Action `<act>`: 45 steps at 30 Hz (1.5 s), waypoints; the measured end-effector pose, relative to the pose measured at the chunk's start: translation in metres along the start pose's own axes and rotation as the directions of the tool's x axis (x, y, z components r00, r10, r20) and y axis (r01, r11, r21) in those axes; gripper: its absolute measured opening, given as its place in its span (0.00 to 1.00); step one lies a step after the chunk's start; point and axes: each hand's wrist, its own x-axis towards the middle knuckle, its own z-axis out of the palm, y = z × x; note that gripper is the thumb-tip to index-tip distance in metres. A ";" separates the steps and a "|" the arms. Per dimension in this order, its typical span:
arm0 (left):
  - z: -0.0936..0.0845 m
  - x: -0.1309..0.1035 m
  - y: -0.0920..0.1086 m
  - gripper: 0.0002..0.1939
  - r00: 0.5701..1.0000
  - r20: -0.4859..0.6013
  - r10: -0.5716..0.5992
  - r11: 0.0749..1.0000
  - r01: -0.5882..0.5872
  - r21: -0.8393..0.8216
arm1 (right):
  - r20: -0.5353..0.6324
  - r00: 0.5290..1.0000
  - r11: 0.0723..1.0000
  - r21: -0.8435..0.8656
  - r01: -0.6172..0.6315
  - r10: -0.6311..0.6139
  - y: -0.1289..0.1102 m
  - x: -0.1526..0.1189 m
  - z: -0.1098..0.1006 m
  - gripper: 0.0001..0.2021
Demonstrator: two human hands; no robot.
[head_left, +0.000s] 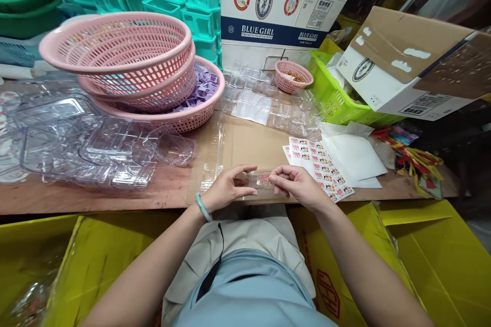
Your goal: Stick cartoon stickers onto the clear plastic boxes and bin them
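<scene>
A small clear plastic case (258, 180) with a reddish printed patch is between my hands, just above the table's front edge. My left hand (230, 184), with a pale green bangle at the wrist, grips its left end between thumb and fingers. At the right end, my right hand (289, 181) has its thumb and forefinger pinched together by the red patch. Its other fingers are curled, and what lies under them is partly hidden. Sticker sheets (320, 168) with cartoon cats lie close to my right hand, beside white backing paper (355, 156).
Clear plastic trays (84, 138) are piled at left. Stacked pink baskets (130, 71) stand behind them, the lowest holding purple pieces (203, 84). More clear cases (287, 112), a small pink basket (293, 76) and a lime crate (333, 92) sit farther back. Yellow boxes (433, 255) stand below the table edge.
</scene>
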 end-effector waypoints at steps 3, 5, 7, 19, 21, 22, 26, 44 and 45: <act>-0.001 0.001 -0.002 0.33 1.000 0.003 0.003 1.000 -0.003 0.014 | 0.007 1.000 0.998 0.064 0.007 -0.007 -0.003 -0.003 -0.003 0.17; -0.003 0.003 -0.004 0.33 1.000 0.013 0.011 1.000 -0.011 0.006 | 0.006 1.000 0.996 0.092 0.021 -0.022 -0.005 -0.005 -0.004 0.16; -0.006 0.004 -0.005 0.35 0.998 0.057 0.015 1.000 -0.013 -0.026 | 0.006 0.999 0.994 0.106 0.035 -0.036 -0.007 -0.004 -0.006 0.16; 0.006 0.013 0.012 0.11 0.990 -0.064 0.123 0.991 -0.126 -0.038 | -0.023 0.994 0.991 -0.087 0.100 -0.102 0.002 0.015 -0.005 0.17; 0.007 0.013 0.013 0.10 0.982 -0.116 0.150 0.988 -0.153 -0.019 | -0.119 0.984 0.971 -0.218 0.102 -0.130 0.002 0.015 -0.010 0.19; 0.007 0.013 0.014 0.10 0.978 -0.138 0.159 0.987 -0.163 -0.018 | -0.206 0.963 0.952 -0.284 0.113 -0.176 0.001 0.015 -0.013 0.20; 0.004 0.013 0.022 0.10 0.973 -0.154 0.174 0.983 -0.180 -0.027 | -0.374 0.813 0.854 -0.450 0.262 -0.447 -0.006 0.016 -0.016 0.25; 0.021 0.020 -0.005 0.18 0.923 -0.197 0.332 0.629 -0.061 0.775 | -0.180 0.951 0.956 0.104 0.273 -0.252 -0.014 0.044 -0.011 0.17; 0.026 0.016 -0.005 0.19 0.906 -0.181 0.384 0.623 -0.110 0.774 | -0.142 0.963 0.965 0.091 0.245 -0.231 -0.012 0.041 -0.008 0.17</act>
